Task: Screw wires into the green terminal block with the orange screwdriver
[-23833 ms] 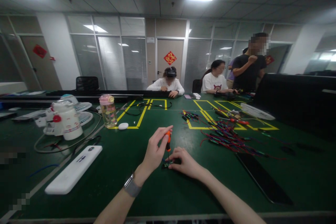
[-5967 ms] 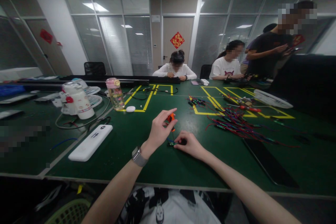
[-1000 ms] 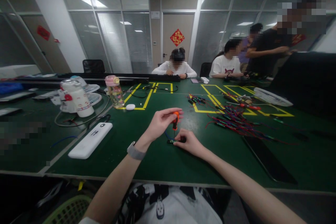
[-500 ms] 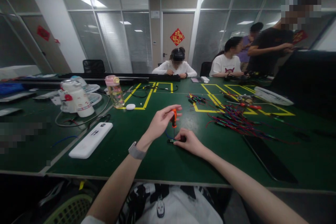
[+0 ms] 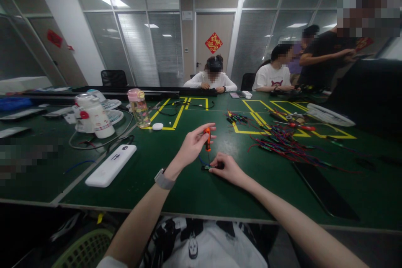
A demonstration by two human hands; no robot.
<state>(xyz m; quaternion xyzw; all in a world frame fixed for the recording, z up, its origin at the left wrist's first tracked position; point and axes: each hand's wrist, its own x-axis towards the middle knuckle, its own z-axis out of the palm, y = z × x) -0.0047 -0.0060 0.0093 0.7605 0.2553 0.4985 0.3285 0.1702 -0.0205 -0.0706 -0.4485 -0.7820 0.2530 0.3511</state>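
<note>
Orange-handled screwdriver (image 5: 207,139) stands upright, pinched in the left hand (image 5: 192,147) fingertips, tip down on a small circuit board (image 5: 206,167); the right hand (image 5: 226,168) pinches that board against the green counter (image 5: 194,188); red wires (image 5: 282,145) lie well apart.

Counter (image 5: 194,192): green mat in front of me, marked with yellow tape boxes (image 5: 176,119) toward the far side.
Near centre: small circuit board (image 5: 206,168) lying flat on the mat.
Near left: white oblong device (image 5: 111,165), lying flat and angled.
Far left: white jug (image 5: 94,116) with a fan behind it, black cable (image 5: 103,142) looped around; pink-lidded bottle (image 5: 139,109) upright; small white case (image 5: 157,126) just beside it.
Right: tangle of red wired parts (image 5: 282,144).
Near right: dark flat slab (image 5: 325,190).
</note>
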